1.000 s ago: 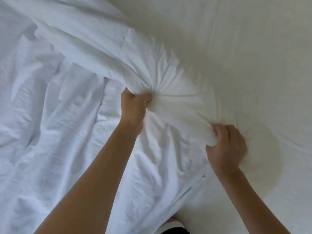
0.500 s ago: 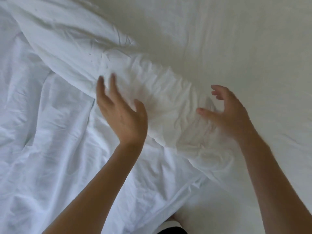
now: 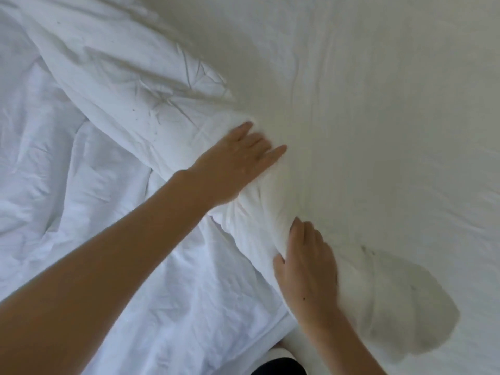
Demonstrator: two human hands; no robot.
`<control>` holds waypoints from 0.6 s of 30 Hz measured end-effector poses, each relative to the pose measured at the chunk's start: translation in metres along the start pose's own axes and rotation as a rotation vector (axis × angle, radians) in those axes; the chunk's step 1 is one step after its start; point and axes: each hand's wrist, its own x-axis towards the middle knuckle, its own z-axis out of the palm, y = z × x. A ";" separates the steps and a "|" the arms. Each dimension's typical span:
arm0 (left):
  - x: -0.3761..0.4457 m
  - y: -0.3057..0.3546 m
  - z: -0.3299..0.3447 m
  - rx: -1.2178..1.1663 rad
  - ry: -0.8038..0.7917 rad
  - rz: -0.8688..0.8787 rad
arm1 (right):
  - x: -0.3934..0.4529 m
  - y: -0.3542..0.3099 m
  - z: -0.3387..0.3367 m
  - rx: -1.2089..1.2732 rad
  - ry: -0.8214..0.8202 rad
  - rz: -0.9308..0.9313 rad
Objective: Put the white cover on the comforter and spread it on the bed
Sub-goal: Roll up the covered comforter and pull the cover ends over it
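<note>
Now | two flat hands: left hand, right hand press one comforter.

Bed with smooth cream-white sheet fills the right side. On it, left half: crumpled bright white fabric cover, its thick rolled edge running diagonally from upper left down to lower centre.

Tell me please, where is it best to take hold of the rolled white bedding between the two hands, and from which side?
Probably the thick rolled ridge between the left hand and the right hand. Come from above on the person's near side and curl the fingers over it: the fabric is bunched into a raised fold there, while the cream sheet beyond lies flat, with nothing to pinch.
</note>
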 end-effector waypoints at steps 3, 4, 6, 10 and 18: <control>-0.019 -0.002 0.002 -0.038 0.025 -0.018 | -0.021 -0.028 0.001 0.107 -0.037 0.074; -0.032 0.003 0.005 -0.073 0.045 -0.059 | -0.030 -0.037 -0.003 0.145 -0.074 0.095; -0.065 0.017 0.005 -0.126 0.073 -0.169 | -0.038 -0.044 -0.015 0.276 -0.170 0.173; -0.143 0.047 0.013 -0.179 0.218 -0.366 | -0.036 -0.038 -0.031 0.439 -0.051 0.344; -0.226 0.056 0.001 -0.407 0.168 -0.396 | -0.044 -0.081 -0.012 0.115 -0.475 0.261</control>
